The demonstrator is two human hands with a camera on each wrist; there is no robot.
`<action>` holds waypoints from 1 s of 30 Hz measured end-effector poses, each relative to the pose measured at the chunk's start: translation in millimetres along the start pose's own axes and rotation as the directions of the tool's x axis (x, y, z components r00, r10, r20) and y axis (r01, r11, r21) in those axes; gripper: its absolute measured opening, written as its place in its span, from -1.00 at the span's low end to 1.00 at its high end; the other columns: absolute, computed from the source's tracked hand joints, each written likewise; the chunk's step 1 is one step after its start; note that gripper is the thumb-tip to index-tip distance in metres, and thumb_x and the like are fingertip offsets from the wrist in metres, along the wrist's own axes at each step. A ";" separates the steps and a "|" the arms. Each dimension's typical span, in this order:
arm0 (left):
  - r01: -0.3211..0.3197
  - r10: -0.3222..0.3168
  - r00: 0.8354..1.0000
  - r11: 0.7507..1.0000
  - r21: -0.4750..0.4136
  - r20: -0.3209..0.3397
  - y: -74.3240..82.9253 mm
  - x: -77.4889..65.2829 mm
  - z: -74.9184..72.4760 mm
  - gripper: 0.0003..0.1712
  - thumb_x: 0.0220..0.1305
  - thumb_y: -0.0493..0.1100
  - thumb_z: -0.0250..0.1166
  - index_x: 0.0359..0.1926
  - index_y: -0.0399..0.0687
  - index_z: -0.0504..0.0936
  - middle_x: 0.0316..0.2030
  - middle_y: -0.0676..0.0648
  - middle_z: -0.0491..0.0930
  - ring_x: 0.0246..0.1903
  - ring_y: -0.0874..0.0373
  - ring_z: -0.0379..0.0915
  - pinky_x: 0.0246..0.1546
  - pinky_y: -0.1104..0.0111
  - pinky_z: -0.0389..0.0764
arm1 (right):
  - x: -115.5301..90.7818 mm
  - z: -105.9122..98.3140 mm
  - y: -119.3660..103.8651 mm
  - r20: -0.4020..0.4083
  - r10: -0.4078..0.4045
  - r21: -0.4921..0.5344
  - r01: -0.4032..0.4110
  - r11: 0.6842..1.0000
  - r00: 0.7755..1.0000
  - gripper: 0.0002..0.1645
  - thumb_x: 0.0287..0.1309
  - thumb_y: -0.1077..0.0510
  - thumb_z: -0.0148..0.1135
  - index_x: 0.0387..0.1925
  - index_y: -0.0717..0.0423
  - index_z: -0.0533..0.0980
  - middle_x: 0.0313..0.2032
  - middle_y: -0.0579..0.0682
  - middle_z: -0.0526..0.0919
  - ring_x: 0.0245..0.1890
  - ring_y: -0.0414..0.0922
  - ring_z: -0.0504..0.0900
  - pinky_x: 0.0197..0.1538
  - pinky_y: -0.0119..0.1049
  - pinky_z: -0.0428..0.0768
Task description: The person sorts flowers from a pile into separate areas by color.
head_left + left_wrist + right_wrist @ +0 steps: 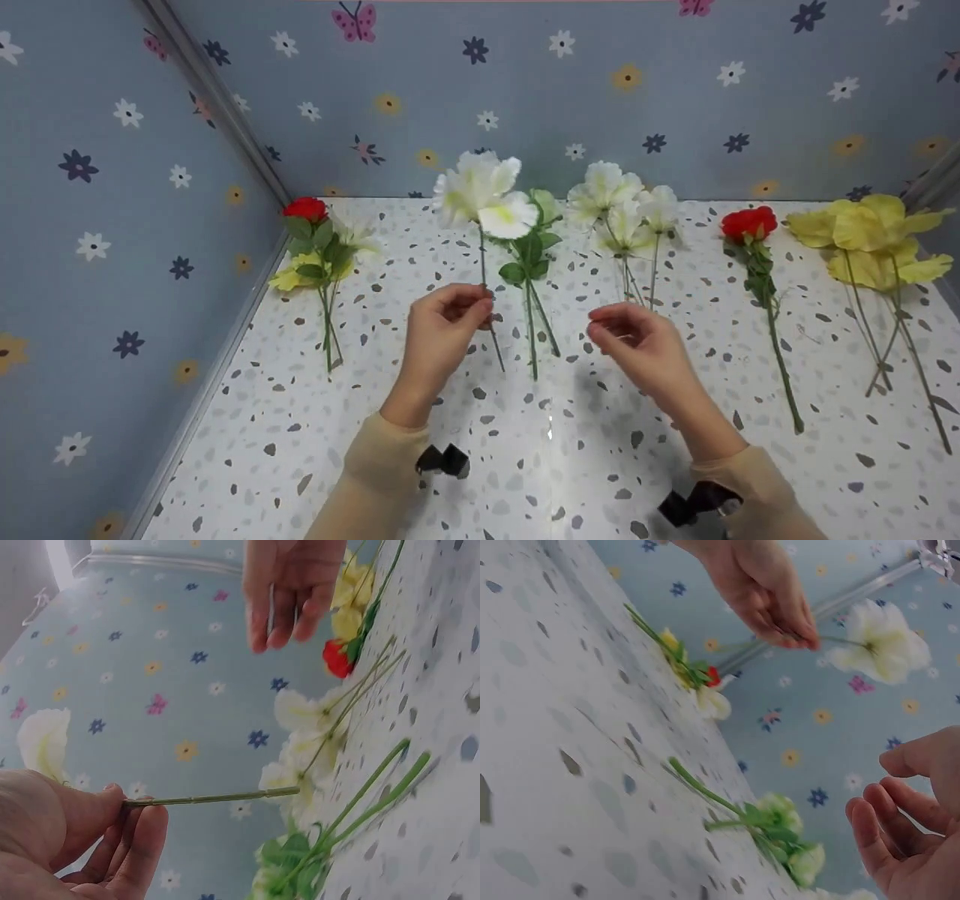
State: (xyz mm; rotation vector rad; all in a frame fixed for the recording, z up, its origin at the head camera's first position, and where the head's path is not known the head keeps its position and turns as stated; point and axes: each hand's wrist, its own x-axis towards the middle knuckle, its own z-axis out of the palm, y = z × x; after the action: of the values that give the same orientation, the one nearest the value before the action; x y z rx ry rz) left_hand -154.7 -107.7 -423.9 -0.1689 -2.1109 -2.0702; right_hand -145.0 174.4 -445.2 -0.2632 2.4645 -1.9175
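Observation:
My left hand (444, 326) pinches the thin stem of a white artificial flower (484, 193) between thumb and fingers. The bloom stands above the hand, and the stem's lower end sticks out below it; the left wrist view shows that stem end (247, 796) pointing away from the fingers. My right hand (645, 346) hovers to the right with loosely bent fingers and nothing in them. Near it lie several white flowers (619, 206), their lower stems partly hidden behind the hand. Between the hands lie pale green flowers (531, 251) with leafy green stems, also visible in the right wrist view.
At the left lies a bunch with a red rose (306, 208), a yellow flower (289, 276) and a white flower (352, 232). Farther right lie a red rose (750, 223) and several yellow flowers (870, 225). Patterned walls (525, 90) bound the speckled tabletop (525, 480) behind and at the sides.

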 end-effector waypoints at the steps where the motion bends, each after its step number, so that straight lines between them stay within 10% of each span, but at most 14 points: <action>1: 0.000 0.000 1.000 1.000 -0.005 0.026 -0.8 -2.6 5.9 -0.88 0.24 -0.39 0.40 -0.18 -0.32 0.72 -0.30 -0.24 0.71 -0.35 -0.16 0.67 -0.26 0.20 0.74 | -2.9 9.4 0.1 0.030 -0.010 0.013 0.009 1.000 1.000 -0.64 0.21 0.07 0.45 -0.03 0.16 0.63 -0.18 0.06 0.71 -0.19 0.02 0.68 -0.12 -0.26 0.70; 8: -0.018 0.013 0.990 0.999 0.031 0.142 -3.2 -17.3 33.2 -0.89 0.25 -0.26 0.44 -0.21 -0.19 0.74 -0.33 -0.10 0.72 -0.38 0.03 0.69 -0.27 0.22 0.74 | -16.9 49.1 4.1 0.153 -0.055 0.048 0.048 0.998 0.987 -0.70 0.20 0.09 0.46 -0.08 0.13 0.65 -0.18 0.00 0.72 -0.13 -0.06 0.70 -0.04 -0.22 0.70; 30: -0.040 0.035 0.989 0.999 0.036 0.145 1.6 -24.7 42.8 -0.89 0.25 -0.22 0.46 -0.23 -0.16 0.74 -0.35 -0.07 0.72 -0.38 0.06 0.67 -0.29 0.28 0.71 | -33.4 65.6 -27.0 0.075 -0.121 0.083 0.115 0.990 0.990 -0.92 0.22 0.38 0.35 -0.25 0.29 0.61 -0.33 0.12 0.72 -0.32 0.03 0.72 -0.24 -0.26 0.73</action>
State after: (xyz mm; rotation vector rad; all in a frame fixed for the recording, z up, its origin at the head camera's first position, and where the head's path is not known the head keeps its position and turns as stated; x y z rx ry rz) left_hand -132.3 -63.9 -428.1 -0.3602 -2.2100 -2.0507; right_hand -101.5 109.5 -438.9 -0.4845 2.3676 -2.0002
